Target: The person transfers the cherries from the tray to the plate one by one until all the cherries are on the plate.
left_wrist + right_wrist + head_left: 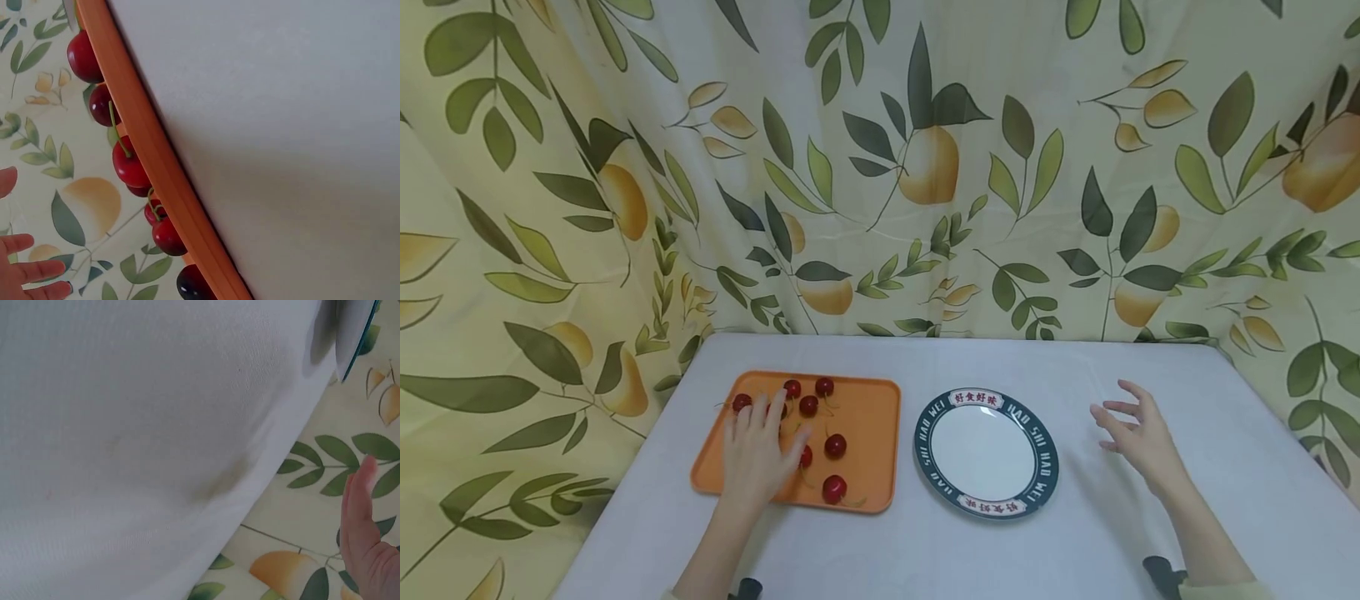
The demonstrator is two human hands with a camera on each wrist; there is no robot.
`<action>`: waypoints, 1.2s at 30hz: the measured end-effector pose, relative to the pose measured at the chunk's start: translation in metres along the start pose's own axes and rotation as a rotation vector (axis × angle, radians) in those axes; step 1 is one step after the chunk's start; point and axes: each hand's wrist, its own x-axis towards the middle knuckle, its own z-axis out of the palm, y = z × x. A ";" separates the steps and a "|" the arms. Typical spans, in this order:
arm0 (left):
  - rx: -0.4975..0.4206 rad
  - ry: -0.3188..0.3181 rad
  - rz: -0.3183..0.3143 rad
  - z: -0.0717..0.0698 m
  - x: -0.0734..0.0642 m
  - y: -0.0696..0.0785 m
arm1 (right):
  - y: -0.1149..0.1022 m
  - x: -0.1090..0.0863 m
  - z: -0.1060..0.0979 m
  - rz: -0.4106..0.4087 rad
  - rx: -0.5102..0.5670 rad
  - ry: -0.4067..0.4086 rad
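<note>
Several dark red cherries (835, 447), some with green stems, lie spread over an orange tray (877, 433) on the left of the table. Above the tray's left part is my left hand (754, 458), fingers apart and pointing away from me, hiding some of the cherries from the head camera. In the left wrist view its fingers (40, 270) are extended beside a row of cherries along the tray's edge, with nothing between them. My right hand (1138, 437) hovers to the right of a round plate (1049, 450), fingers loosely spread and holding nothing.
The plate has a white centre and a dark rim with lettering, and sits just right of the tray. Both stand on a white-covered table (880, 558). Behind the table hangs a curtain (1015, 75) printed with leaves and fruit.
</note>
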 end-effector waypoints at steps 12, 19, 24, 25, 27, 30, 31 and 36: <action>0.049 -0.217 -0.016 -0.006 -0.022 0.009 | -0.037 -0.018 0.005 0.246 0.183 -0.253; 0.075 -0.302 -0.052 0.003 -0.031 0.009 | -0.077 -0.039 0.008 0.292 0.141 -0.362; 0.080 -0.408 -0.095 0.007 -0.034 0.011 | -0.072 -0.040 0.016 0.316 0.152 -0.402; 0.085 -0.428 -0.102 0.007 -0.034 0.012 | -0.071 -0.040 0.017 0.320 0.155 -0.410; 0.094 -0.456 -0.109 0.009 -0.034 0.013 | -0.071 -0.040 0.019 0.325 0.155 -0.422; 0.102 -0.476 -0.107 0.011 -0.034 0.013 | -0.072 -0.040 0.021 0.327 0.157 -0.438; 0.104 -0.480 -0.107 0.012 -0.034 0.013 | -0.072 -0.040 0.022 0.327 0.155 -0.443; 0.132 -0.500 -0.103 0.016 -0.033 0.012 | -0.074 -0.040 0.027 0.361 0.138 -0.459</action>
